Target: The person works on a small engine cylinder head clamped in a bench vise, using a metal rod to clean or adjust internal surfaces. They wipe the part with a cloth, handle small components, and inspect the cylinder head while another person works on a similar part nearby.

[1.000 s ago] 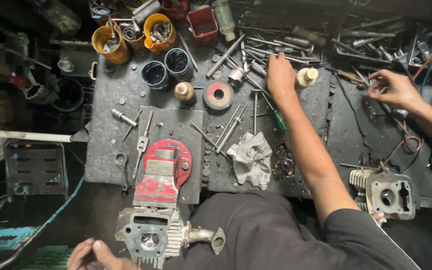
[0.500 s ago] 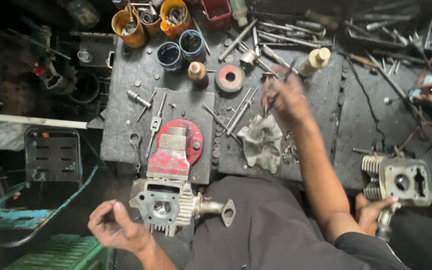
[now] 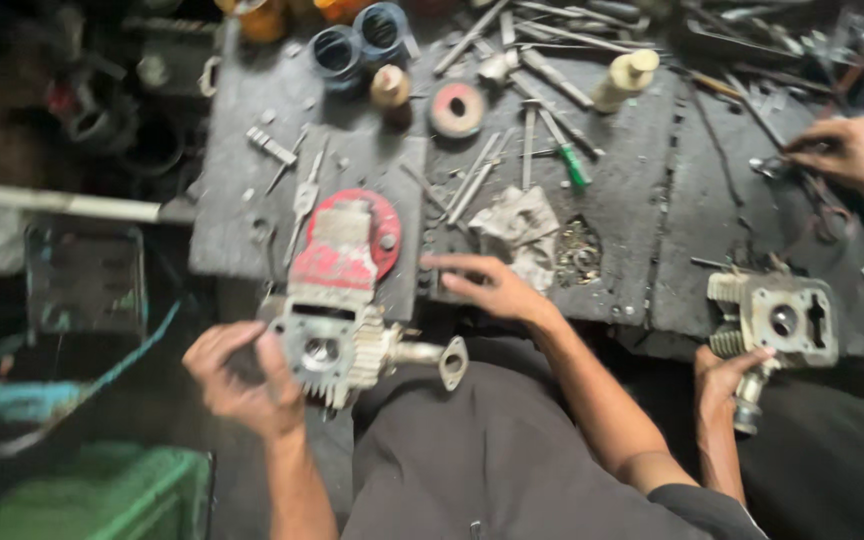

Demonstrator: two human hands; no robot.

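Left hand (image 3: 242,380) closed on the finned engine cylinder (image 3: 337,350), which overhangs the near edge of the dark surface (image 3: 642,240), over the lap. Right hand (image 3: 487,285) released, fingers spread flat at that same edge, just beside a crumpled rag (image 3: 522,225). Red casing (image 3: 347,245) directly behind the cylinder. Little bare room: tools, rods and cans crowd the back. Another person's hand (image 3: 727,375) on a second cylinder head (image 3: 777,315) at the right edge.

engine cylinder (image 3: 337,350): silver-grey, finned | engine cover (image 3: 347,245): faded red | screwdriver (image 3: 574,168): green handle | rag (image 3: 522,228): grimy grey-white | workbench (image 3: 642,230): dark grey, oily | crate (image 3: 92,495): green | grinding disc (image 3: 457,108): reddish ring, dark centre
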